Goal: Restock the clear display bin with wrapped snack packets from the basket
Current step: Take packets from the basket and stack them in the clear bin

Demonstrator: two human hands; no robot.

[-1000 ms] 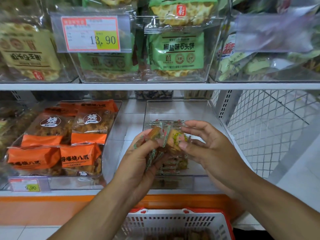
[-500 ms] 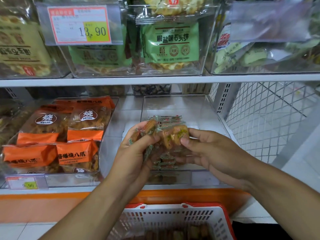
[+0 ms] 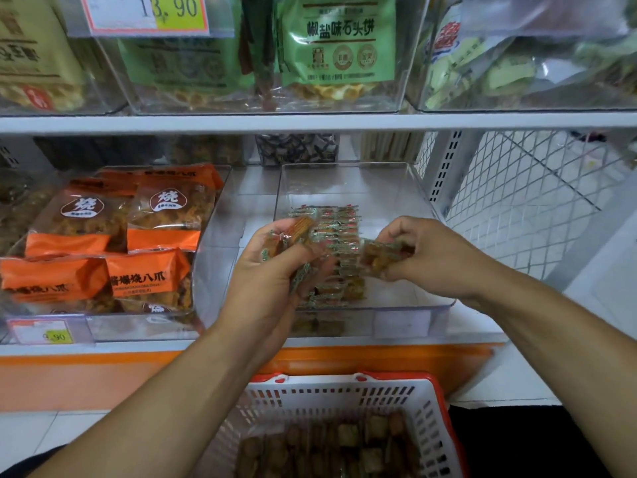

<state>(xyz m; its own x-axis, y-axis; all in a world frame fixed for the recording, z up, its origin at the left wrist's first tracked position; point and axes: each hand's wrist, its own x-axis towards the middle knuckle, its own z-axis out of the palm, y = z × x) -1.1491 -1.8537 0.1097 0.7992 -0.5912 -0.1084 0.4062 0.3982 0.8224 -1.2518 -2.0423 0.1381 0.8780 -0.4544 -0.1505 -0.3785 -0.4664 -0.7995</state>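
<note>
A clear display bin [image 3: 413, 305] sits on the lower shelf with a row of small green-and-brown wrapped snack packets [image 3: 339, 224] stacked along its left side. Over the bin's front left, my left hand [image 3: 272, 270] is closed around a bundle of these packets. Just to the right, my right hand [image 3: 424, 253] pinches a few more packets above the bin's middle. Below the shelf stands a white basket with a red rim [image 3: 427, 408], holding several brown wrapped packets [image 3: 344, 443].
A neighbouring clear bin [image 3: 206, 236] at the left holds orange snack bags. The upper shelf [image 3: 310, 122] carries bins of green and yellow bags with a 13.90 price tag [image 3: 144, 12]. White wire mesh [image 3: 517, 201] closes the right side.
The hands have drawn apart: the right hand moved right with a few packets while the left kept the rest. The view tilted down, showing more of the basket.
</note>
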